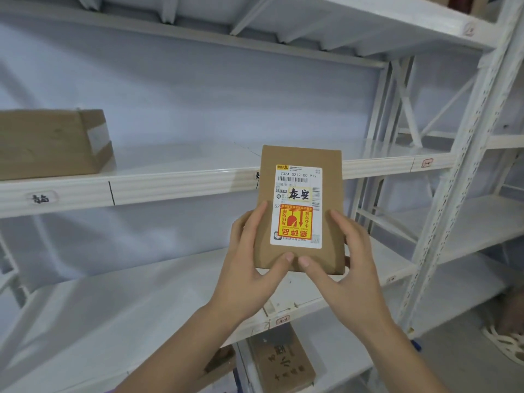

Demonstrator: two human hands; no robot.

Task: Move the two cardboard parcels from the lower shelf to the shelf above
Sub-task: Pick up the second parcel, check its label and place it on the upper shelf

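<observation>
Fingers [256, 219] of both my hands clamp the labelled parcel [300, 208]; I should lift it level onto the upper shelf [181, 184].

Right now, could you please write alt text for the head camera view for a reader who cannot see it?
The left hand and right hand hold up a flat brown cardboard parcel with a white label before white metal shelving. A larger brown cardboard box sits on the upper shelf, left.
</observation>
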